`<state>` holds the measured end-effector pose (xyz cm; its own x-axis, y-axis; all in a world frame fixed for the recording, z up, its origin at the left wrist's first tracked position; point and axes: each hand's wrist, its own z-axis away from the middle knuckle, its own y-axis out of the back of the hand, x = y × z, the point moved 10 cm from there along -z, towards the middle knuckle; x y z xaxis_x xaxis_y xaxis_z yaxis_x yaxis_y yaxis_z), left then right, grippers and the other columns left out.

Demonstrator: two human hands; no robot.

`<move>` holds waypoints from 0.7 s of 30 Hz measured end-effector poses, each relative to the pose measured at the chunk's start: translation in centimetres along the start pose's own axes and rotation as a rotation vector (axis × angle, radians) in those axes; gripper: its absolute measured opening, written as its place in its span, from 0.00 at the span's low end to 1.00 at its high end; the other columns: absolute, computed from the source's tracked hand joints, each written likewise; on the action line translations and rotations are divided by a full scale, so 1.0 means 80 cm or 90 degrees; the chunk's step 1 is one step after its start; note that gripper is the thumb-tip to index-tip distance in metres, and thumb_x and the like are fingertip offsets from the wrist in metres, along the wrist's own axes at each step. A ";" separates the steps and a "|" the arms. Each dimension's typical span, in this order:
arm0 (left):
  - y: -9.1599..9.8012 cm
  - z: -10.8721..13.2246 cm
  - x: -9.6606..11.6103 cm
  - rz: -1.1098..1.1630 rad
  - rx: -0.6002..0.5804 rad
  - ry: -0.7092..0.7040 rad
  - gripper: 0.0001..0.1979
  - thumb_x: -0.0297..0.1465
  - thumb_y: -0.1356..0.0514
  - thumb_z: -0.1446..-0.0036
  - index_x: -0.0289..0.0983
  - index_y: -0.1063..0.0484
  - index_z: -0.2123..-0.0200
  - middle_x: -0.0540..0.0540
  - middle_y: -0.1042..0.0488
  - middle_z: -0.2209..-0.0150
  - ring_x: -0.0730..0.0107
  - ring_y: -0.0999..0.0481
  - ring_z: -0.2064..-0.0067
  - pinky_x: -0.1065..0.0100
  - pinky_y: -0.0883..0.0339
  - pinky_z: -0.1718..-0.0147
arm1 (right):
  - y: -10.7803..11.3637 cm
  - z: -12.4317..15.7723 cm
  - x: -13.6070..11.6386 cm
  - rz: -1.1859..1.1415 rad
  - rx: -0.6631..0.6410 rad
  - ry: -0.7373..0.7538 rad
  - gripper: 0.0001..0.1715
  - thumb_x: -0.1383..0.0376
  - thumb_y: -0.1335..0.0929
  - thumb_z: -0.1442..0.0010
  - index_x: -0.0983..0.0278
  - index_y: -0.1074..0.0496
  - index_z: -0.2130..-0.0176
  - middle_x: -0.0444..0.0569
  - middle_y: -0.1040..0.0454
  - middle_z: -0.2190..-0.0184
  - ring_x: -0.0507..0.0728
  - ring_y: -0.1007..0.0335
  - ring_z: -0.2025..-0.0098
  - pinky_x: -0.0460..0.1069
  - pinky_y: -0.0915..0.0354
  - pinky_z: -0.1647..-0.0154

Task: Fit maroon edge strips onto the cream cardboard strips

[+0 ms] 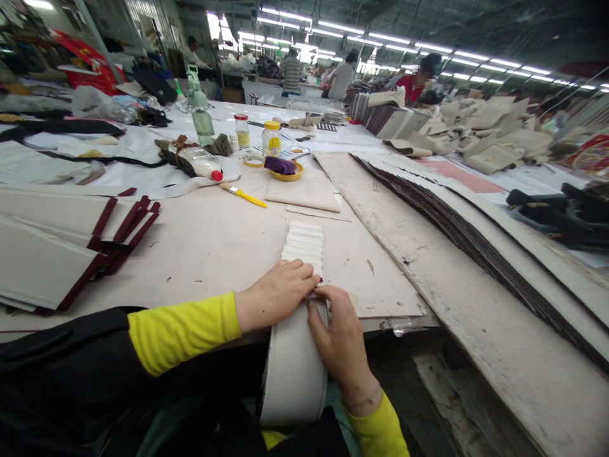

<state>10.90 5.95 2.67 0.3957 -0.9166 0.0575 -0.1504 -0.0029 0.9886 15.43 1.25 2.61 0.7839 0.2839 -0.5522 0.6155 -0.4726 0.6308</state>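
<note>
My left hand lies on the near end of a row of overlapping white strips, fingers curled and pressed onto the pieces at the table's front edge. My right hand grips a stack of long white pieces that hangs over the table edge toward my lap, thumb and fingers pinching its top. Both hands meet where the stack joins the fanned row. Yellow sleeves cover both forearms.
Grey panels with dark red edges lie at left. A yellow-handled brush, a yellow dish with purple cloth, jars and a bottle stand further back. Dark-edged boards fan out at right. Other people work far behind.
</note>
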 end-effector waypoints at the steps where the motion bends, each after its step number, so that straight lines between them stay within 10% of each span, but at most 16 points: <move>1: -0.001 0.001 0.000 -0.008 0.004 -0.001 0.11 0.27 0.52 0.40 0.34 0.35 0.56 0.45 0.34 0.63 0.64 0.37 0.60 0.63 0.41 0.60 | 0.003 -0.002 0.007 -0.005 0.014 -0.020 0.14 0.68 0.39 0.43 0.63 0.39 0.55 0.52 0.33 0.61 0.57 0.37 0.56 0.57 0.36 0.54; 11: 0.000 0.002 -0.007 0.022 0.050 0.017 0.11 0.30 0.54 0.39 0.34 0.34 0.61 0.44 0.34 0.63 0.66 0.36 0.61 0.65 0.41 0.60 | -0.017 -0.023 0.009 0.051 -0.068 -0.001 0.25 0.71 0.43 0.43 0.66 0.46 0.45 0.56 0.34 0.54 0.58 0.37 0.52 0.58 0.36 0.52; 21: 0.009 0.040 -0.069 0.299 0.065 0.078 0.14 0.37 0.44 0.45 0.35 0.33 0.58 0.45 0.33 0.61 0.67 0.36 0.56 0.67 0.41 0.55 | -0.030 -0.031 -0.009 0.186 -0.160 0.064 0.20 0.68 0.41 0.42 0.67 0.38 0.49 0.56 0.31 0.57 0.60 0.36 0.54 0.56 0.35 0.54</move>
<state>5.73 9.74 2.61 0.3667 -0.7746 0.5153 -0.4240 0.3539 0.8336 13.57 4.23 2.85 0.9251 0.2547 -0.2816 0.3568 -0.3294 0.8742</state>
